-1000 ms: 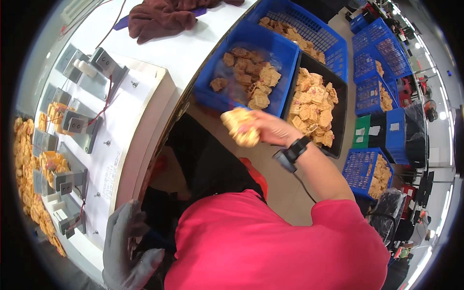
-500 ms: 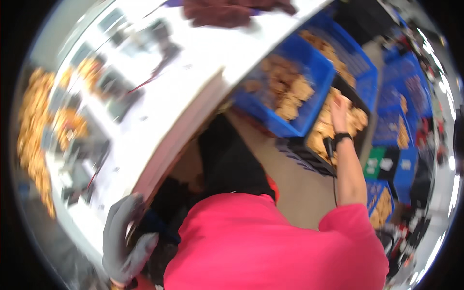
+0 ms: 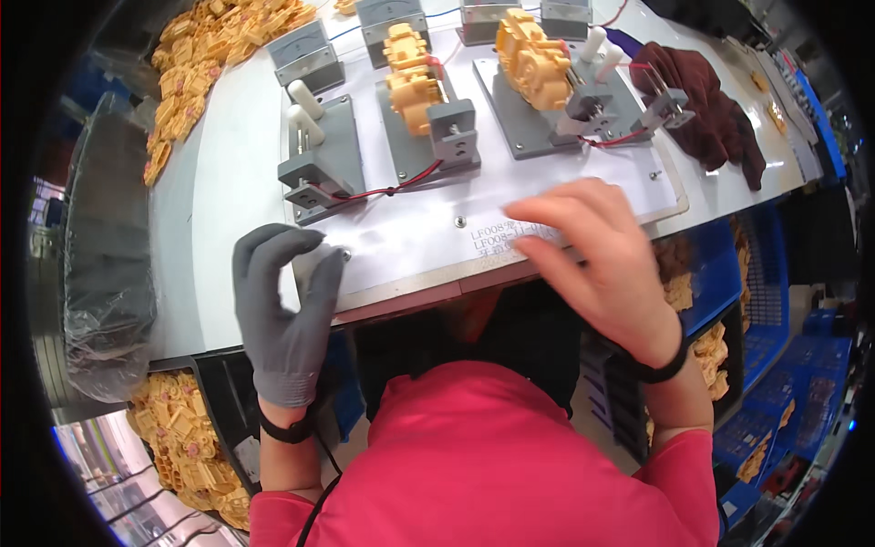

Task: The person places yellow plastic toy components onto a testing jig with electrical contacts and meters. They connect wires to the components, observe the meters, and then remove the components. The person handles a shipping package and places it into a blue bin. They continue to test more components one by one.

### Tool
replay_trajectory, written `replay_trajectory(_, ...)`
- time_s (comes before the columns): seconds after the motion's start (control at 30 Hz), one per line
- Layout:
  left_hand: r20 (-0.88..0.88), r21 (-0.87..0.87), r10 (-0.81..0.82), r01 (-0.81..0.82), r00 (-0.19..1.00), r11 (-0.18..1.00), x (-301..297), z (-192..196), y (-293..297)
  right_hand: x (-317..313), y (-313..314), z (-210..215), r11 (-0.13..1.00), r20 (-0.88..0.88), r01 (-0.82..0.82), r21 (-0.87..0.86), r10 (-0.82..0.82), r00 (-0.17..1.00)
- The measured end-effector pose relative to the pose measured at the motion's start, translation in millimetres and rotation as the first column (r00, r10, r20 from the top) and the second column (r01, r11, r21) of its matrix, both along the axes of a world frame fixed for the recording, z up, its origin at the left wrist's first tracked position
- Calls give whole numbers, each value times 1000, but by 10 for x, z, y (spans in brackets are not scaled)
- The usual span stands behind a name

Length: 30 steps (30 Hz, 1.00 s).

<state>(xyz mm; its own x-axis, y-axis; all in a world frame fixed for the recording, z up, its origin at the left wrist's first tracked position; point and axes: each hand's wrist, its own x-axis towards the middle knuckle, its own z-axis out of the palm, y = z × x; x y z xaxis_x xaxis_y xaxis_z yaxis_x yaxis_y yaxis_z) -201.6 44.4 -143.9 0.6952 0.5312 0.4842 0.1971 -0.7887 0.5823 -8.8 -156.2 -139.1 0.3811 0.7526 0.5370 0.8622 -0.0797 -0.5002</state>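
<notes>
My left hand (image 3: 290, 305), in a grey glove, is over the front left edge of a white board (image 3: 410, 251), its thumb and fingers apart with nothing between them. My bare right hand (image 3: 606, 264) hovers above the board's front right part, fingers spread and no object visible in it. Beyond the hands stand grey fixtures wired with red leads. One orange plastic housing (image 3: 412, 87) sits on the middle fixture (image 3: 396, 155), another orange housing (image 3: 529, 59) on the right fixture (image 3: 497, 118). The left fixture (image 3: 342, 164) carries two white pegs (image 3: 303, 114) and no housing.
Grey meters (image 3: 305, 55) line the back of the board. Orange parts (image 3: 187, 82) are heaped at the far left, and more orange parts (image 3: 187, 447) fill a bin below. A dark brown cloth (image 3: 706, 100) lies at right. Blue crates (image 3: 766, 292) stand beyond the table's right edge.
The view has swung from the crates on the right to the fixtures. My right hand has left the crate of orange parts and come over the board. The left stays near the table edge.
</notes>
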Motion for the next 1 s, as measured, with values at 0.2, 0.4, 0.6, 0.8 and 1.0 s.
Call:
replay_trajectory(0.2, -132, -6, 94, -95, 987, 995, 4, -187, -16, 46, 380, -187, 994, 105, -79, -79, 87, 991)
replay_trajectory(0.4, -158, -47, 51, -59, 986, 997, 7, -177, 28, -2, 444, -225, 994, 9, -29, -108, 30, 1000)
replay_trajectory(0.6, -153, -54, 46, -55, 987, 997, 8, -198, 27, -12, 444, -249, 996, 62, -12, -87, 17, 998)
replay_trajectory(0.8, -128, -126, 34, -50, 991, 991, -23, -225, 24, 7, 453, -232, 995, 94, -24, -99, 34, 995)
replay_trajectory(1.0, -215, -158, -24, -10, 976, 987, -76, -250, 70, -24, 457, -261, 999, 78, 10, -34, -7, 997)
